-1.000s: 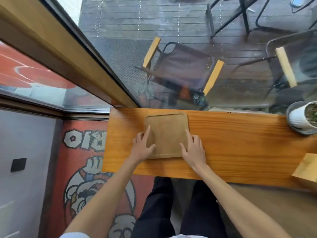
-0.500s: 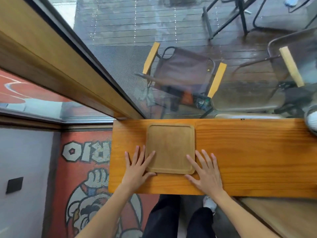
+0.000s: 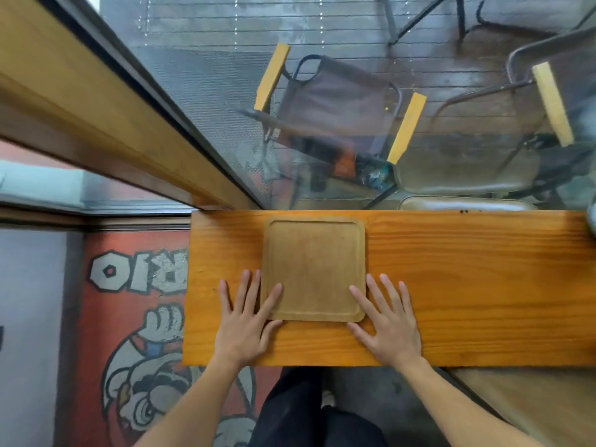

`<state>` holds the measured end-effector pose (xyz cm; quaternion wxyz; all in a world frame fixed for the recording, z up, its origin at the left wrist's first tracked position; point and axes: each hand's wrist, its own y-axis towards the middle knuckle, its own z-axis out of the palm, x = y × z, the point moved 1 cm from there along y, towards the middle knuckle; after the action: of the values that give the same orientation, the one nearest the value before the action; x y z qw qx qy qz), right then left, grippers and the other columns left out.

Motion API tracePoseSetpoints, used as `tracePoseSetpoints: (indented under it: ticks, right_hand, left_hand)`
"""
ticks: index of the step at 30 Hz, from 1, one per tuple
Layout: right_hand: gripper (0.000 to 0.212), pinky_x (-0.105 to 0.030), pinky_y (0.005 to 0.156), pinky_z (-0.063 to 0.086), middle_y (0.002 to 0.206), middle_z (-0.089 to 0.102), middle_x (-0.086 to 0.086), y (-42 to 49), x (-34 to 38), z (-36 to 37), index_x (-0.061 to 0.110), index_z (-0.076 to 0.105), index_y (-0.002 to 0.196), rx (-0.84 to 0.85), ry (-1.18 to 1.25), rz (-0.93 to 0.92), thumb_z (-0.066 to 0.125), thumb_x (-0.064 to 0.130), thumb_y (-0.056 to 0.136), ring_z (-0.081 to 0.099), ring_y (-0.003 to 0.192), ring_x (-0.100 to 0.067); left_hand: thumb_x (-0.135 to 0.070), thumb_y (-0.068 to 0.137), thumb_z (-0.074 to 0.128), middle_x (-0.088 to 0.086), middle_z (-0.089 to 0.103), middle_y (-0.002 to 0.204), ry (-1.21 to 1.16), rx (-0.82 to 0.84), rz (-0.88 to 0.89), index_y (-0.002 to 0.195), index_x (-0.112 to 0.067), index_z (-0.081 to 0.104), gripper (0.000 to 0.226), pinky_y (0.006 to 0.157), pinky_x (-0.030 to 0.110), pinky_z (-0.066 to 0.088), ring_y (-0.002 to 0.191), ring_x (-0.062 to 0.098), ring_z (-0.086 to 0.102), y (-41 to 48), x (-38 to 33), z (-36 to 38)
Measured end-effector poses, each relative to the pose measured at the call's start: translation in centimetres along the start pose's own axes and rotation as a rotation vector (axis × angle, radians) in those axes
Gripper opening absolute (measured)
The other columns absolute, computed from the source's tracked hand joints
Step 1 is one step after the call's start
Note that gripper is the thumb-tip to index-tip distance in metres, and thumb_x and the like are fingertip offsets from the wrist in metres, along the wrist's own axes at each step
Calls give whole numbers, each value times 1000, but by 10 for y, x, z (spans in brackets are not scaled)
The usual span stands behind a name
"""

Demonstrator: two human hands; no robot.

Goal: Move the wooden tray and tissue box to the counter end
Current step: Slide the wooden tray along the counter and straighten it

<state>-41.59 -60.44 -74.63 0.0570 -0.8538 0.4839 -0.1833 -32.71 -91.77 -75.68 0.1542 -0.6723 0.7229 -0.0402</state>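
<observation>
Both hands, left hand (image 3: 242, 321) and right hand (image 3: 385, 321), now lie flat and spread, gripping nothing; the wooden tray (image 3: 312, 269) rests released near the desk (image 3: 467, 285) end.

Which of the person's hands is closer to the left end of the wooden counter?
The left. The left hand lies flat at the wooden tray's near-left corner, toward the counter's left end. The right hand lies flat at the tray's near-right corner, farther from that end.
</observation>
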Motion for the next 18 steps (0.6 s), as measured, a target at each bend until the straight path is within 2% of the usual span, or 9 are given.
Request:
tracePoseSetpoints:
  ticks: [9,13,18]
  right_hand:
    - [70,-58,122,16,164,30,-2,-1,3,-2,42,14,159,-3,-1,16,28,70,96,21,154,-29]
    - [69,-55,123,16,164,29,2,-1,2,2,42,17,158,-57,13,20,28,70,96,19,154,-25]
    - [65,-52,124,18,161,36,6,-1,2,1,39,25,157,-120,70,55,35,62,97,21,154,-20]
  left_hand:
    - [-60,101,24,20,16,167,-16,17,-19,161,-29,15,68,114,76,13,155,41,13,1,1,-4]
    - [-60,101,24,20,20,166,-5,22,-34,161,-28,15,68,113,76,18,154,41,17,2,0,-3]
    - [-56,103,15,17,23,165,-8,45,-55,161,-30,14,63,115,73,17,154,38,19,3,-2,-9]
